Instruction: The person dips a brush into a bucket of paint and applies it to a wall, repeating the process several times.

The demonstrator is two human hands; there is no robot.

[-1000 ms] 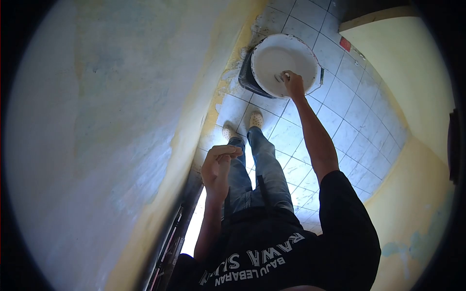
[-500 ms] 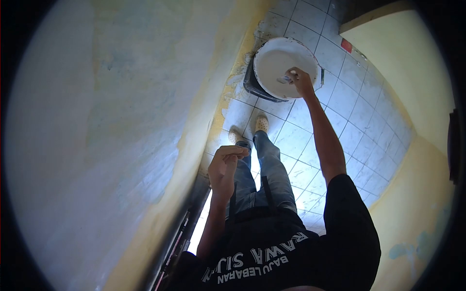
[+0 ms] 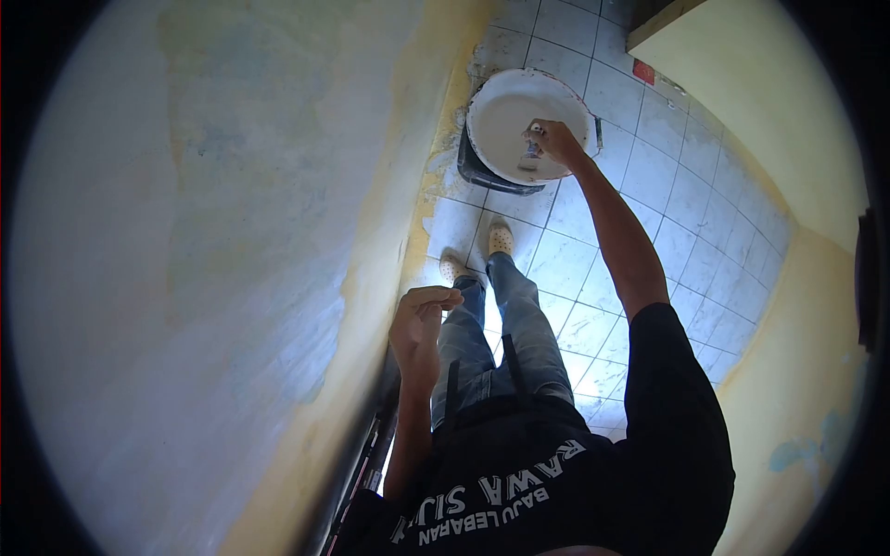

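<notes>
Right hand grips tool in bucket (wall alongside); left hand curled closed.

The wall runs along my left. The bucket stands on the tiled floor at the wall's foot, ahead of my feet. My right hand is over the bucket, gripping a tool inside it. My left hand is beside the wall.
</notes>
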